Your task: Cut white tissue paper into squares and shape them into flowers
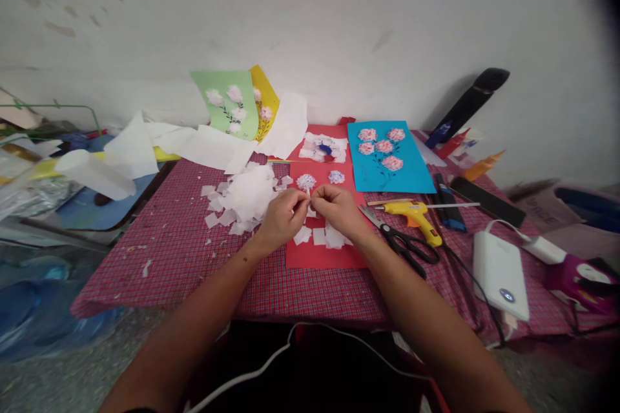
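My left hand (pixel 285 214) and my right hand (pixel 339 208) meet fingertip to fingertip over a red sheet of card (pixel 310 259). Between their pinched fingers a small bit of white paper (pixel 309 191) sticks up; its lower part is hidden. Just beyond the fingers, a white paper flower with dark specks (pixel 305 181) and a second purplish flower (pixel 336 177) sit on the card. White paper squares (pixel 318 236) lie on it, below my hands. Left of my left hand is a heap of cut white paper squares (pixel 249 193).
A paint-stained white paper (pixel 323 148) lies at the back. To the right are a blue flower card (pixel 391 174), black scissors (pixel 404 245), a yellow glue gun (pixel 414 216) and a white power bank (pixel 501 277). Green card (pixel 230 103) leans on the wall. A paper roll (pixel 94 174) is left.
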`<state>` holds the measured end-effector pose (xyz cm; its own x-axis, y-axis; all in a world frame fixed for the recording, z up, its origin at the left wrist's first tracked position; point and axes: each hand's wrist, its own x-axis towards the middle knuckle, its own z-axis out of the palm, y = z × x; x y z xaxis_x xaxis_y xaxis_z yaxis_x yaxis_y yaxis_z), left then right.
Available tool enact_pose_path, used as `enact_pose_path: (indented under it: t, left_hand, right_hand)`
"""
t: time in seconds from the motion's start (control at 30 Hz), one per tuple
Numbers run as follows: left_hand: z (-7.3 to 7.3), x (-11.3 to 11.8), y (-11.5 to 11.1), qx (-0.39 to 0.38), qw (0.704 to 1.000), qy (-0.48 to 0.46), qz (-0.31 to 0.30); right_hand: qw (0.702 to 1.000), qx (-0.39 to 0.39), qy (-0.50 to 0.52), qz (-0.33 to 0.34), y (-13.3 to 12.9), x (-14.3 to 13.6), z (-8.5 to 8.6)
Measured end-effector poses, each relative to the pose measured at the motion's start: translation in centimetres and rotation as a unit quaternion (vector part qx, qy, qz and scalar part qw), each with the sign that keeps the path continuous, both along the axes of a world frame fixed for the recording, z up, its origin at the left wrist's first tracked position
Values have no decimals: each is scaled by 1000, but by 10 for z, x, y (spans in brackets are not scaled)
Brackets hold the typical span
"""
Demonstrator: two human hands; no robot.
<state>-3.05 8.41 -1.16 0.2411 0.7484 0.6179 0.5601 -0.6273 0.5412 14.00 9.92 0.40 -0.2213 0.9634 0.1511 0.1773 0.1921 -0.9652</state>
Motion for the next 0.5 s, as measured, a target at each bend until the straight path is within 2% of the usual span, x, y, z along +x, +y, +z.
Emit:
enact_pose_path:
  t: [0.33, 0.4, 0.5]
  left_hand:
    - [1, 0, 1, -20, 1000, -24, 7]
    - [2, 0, 0, -53, 997, -53, 12]
    - [5, 0, -1, -147, 981, -126, -5]
  right_hand:
    - [1000, -6, 14, -2, 0, 0, 0]
    - [999, -13, 40, -7, 1, 0, -1]
    - [995, -16, 96, -25, 3, 1, -3]
